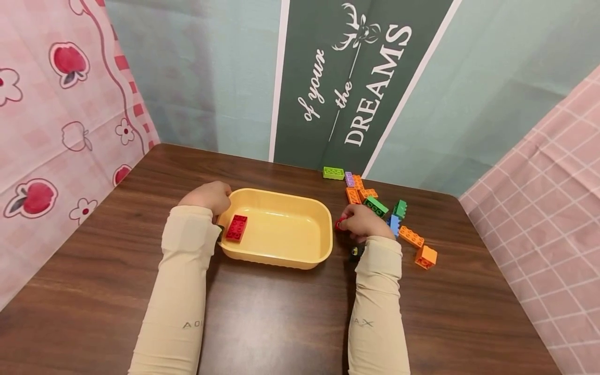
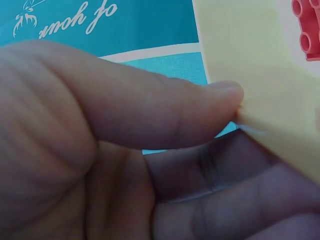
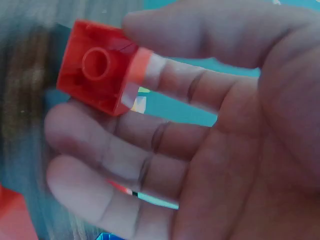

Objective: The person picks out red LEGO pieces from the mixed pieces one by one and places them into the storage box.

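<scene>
The left hand (image 1: 208, 197) is closed in a pinch on the rim of the yellow tray (image 1: 281, 229), at the tray's far left corner; in the left wrist view the thumb lies against the edge and the other fingers are bent beneath it. The tray rests upright on the wood-grain tabletop (image 1: 276, 323), between the two hands. One red brick (image 1: 237, 228) lies inside it, at the left end. The right hand (image 1: 364, 221) is partly closed, just beside the tray's right side, and pinches a small red block (image 3: 96, 62) between thumb and fingers; the remaining fingers are slightly bent. The block's hollow side, with a single round tube, faces the right wrist camera. Whether the block touches the tabletop cannot be determined. Loose bricks are grouped beyond and to the right of the right hand: a lime brick (image 1: 334, 173) near the rear edge, a purple brick (image 1: 349, 179) next to it, several orange bricks, two green bricks, and a blue brick (image 1: 394, 225). An orange cube (image 1: 426, 257) is the nearest of this group to the front edge. Both forearms wear cream sleeves (image 1: 171, 307). A lettered banner (image 1: 323, 130) hangs behind the tabletop.
</scene>
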The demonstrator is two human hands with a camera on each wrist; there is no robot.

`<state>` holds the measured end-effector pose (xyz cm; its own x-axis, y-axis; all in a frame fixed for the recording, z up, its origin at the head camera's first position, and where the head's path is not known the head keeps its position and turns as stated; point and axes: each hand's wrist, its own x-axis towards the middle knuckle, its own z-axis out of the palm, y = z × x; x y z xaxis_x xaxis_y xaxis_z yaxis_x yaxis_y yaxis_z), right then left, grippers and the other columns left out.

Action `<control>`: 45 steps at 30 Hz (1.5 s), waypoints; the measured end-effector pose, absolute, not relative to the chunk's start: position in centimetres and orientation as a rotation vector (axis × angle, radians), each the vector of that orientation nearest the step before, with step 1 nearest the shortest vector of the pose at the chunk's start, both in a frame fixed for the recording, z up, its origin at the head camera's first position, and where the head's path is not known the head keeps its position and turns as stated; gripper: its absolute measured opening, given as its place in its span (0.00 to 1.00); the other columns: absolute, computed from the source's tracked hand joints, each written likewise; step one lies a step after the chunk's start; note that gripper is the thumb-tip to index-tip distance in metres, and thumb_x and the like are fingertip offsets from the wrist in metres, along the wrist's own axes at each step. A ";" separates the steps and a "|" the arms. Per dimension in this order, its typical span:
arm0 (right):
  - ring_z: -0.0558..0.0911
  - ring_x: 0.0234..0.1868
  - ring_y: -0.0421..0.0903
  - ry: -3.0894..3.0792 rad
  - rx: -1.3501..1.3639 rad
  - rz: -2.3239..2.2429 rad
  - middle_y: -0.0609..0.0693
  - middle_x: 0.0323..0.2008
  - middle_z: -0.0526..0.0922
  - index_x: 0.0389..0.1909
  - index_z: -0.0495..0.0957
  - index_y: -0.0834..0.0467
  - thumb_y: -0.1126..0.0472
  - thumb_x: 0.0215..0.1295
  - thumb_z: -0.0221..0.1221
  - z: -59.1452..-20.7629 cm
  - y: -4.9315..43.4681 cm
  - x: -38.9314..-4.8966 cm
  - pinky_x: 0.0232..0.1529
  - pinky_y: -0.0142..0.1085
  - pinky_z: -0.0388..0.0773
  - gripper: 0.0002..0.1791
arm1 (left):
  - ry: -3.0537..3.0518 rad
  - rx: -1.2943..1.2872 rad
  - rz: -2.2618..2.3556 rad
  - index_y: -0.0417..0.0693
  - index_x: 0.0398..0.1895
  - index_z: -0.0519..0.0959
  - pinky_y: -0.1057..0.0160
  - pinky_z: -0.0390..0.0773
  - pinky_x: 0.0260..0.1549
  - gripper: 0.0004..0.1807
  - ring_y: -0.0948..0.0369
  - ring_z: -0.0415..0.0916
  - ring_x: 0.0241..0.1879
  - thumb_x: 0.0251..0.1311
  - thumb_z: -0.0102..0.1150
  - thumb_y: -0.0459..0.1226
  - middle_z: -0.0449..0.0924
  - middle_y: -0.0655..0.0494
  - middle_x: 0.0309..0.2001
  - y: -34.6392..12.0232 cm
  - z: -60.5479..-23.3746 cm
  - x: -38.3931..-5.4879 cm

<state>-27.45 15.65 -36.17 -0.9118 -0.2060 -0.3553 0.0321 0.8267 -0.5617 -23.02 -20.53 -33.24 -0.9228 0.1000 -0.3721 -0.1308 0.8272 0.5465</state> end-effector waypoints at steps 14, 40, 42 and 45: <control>0.80 0.35 0.58 2.651 -0.293 -1.206 0.61 0.43 0.78 0.50 0.72 0.59 0.63 0.67 0.62 -32.7 17.0 -25.6 0.29 0.38 0.80 0.14 | 2.623 -0.038 0.816 0.31 0.68 0.66 0.62 0.73 0.19 0.26 0.56 0.71 0.15 0.68 0.37 0.28 0.78 0.41 0.30 -20.3 -33.1 -23.0; 0.80 0.39 0.52 2.707 -0.609 -1.144 0.53 0.38 0.83 0.36 0.73 0.59 0.66 0.64 0.67 -31.3 9.9 -24.7 0.39 0.44 0.78 0.10 | 2.499 -0.002 0.912 0.36 0.63 0.71 0.65 0.71 0.20 0.23 0.59 0.68 0.17 0.64 0.42 0.28 0.77 0.43 0.33 -18.9 -33.3 -23.2; 0.79 0.38 0.52 2.713 -0.618 -1.095 0.53 0.37 0.82 0.36 0.73 0.58 0.65 0.64 0.67 -31.5 9.1 -24.7 0.38 0.44 0.76 0.10 | 2.492 0.014 0.907 0.36 0.63 0.72 0.65 0.71 0.20 0.23 0.59 0.68 0.17 0.64 0.43 0.28 0.77 0.44 0.32 -18.7 -33.3 -23.2; 0.77 0.37 0.51 2.724 -0.653 -0.942 0.52 0.35 0.81 0.34 0.74 0.56 0.63 0.63 0.68 -32.1 7.7 -24.9 0.37 0.42 0.74 0.10 | 2.494 0.042 0.884 0.35 0.63 0.71 0.65 0.71 0.20 0.23 0.59 0.70 0.18 0.64 0.44 0.28 0.78 0.45 0.31 -18.5 -33.3 -23.3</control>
